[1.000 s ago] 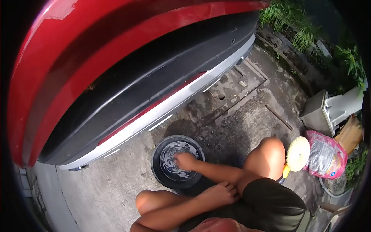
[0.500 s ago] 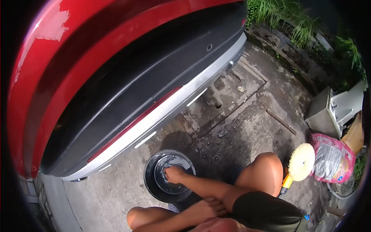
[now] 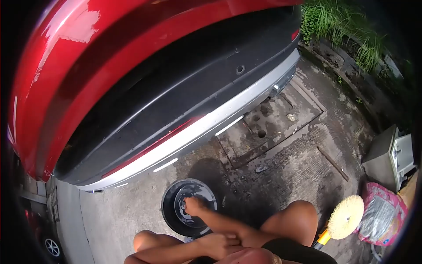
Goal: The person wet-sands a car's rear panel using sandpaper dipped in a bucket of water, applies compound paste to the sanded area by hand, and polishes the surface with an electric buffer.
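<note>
A round dark bucket (image 3: 169,211) with water in it stands on the concrete, in front of my bent knees. My right hand (image 3: 193,206) reaches down into it, fingers curled at the water. What those fingers hold, if anything, is hidden. My left hand (image 3: 220,245) lies loosely closed against my right forearm, and nothing shows in it. Above the bucket spans the rear of a red car (image 3: 57,75), with a black lower panel (image 3: 184,83) and a silver bumper strip (image 3: 176,153).
To my right lies a polisher with a fluffy cream pad (image 3: 347,216) and yellow neck. Beyond it are a pink bag (image 3: 382,215) and a grey box (image 3: 382,154). A stick (image 3: 332,163) lies on the concrete. Grass (image 3: 334,22) grows along the far edge.
The view has shifted, so the car and the things at right sit differently in it. My right hand stays in the bucket, and my left hand remains at my right arm.
</note>
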Tool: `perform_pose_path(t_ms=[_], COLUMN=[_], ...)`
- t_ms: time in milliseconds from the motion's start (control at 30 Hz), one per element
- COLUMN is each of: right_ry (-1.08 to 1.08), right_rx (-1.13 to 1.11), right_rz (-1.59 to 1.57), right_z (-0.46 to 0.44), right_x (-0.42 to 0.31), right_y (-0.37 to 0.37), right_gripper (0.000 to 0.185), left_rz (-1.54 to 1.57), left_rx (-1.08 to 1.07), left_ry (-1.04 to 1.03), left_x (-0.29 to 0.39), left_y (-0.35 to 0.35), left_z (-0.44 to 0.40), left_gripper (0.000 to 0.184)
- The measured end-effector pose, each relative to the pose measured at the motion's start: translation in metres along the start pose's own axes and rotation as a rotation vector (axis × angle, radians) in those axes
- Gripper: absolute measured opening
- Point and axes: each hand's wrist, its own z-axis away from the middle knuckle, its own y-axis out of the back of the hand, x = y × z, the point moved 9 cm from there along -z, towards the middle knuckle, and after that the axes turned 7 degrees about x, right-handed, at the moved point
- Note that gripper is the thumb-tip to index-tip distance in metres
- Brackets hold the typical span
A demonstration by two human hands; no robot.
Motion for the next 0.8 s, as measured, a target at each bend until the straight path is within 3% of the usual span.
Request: perform_pose_path(t_ms=[167, 367, 467, 633, 767, 800], right_ry=[0.049, 0.04, 0.046, 0.111, -0.04, -0.071], right_rx=[-0.032, 0.033, 0.107, 0.194, -0.014, -0.031], right_rz=[0.011, -0.044, -0.196, -0.154, 0.132, 0.175], right_z=[-0.002, 0.005, 0.005, 0.01, 0.008, 0.009], right_x=[0.006, 0.003, -0.007, -0.018, -0.004, -0.003], right_y=[-0.012, -0.002, 0.007, 0.022, -0.003, 0.0], right_gripper=[0.039, 0.035, 0.027, 0.026, 0.028, 0.028], left_rz=[-0.154, -0.08, -0.064, -0.048, -0.047, -0.068], left_rx=[-0.053, -0.016, -0.005, 0.083, 0.215, 0.164], left_ry=[-0.109, -0.106, -0.023, 0.209, 0.399, 0.353], left_x=[0.003, -0.004, -0.002, 0.0, 0.018, 0.023], left_y=[0.009, -0.01, -0.005, -0.008, -0.003, -0.004], left_z=[-0.031, -0.034, -0.042, -0.023, -0.01, -0.006], left_gripper=[0.018, 0.018, 0.02, 0.019, 0.021, 0.02])
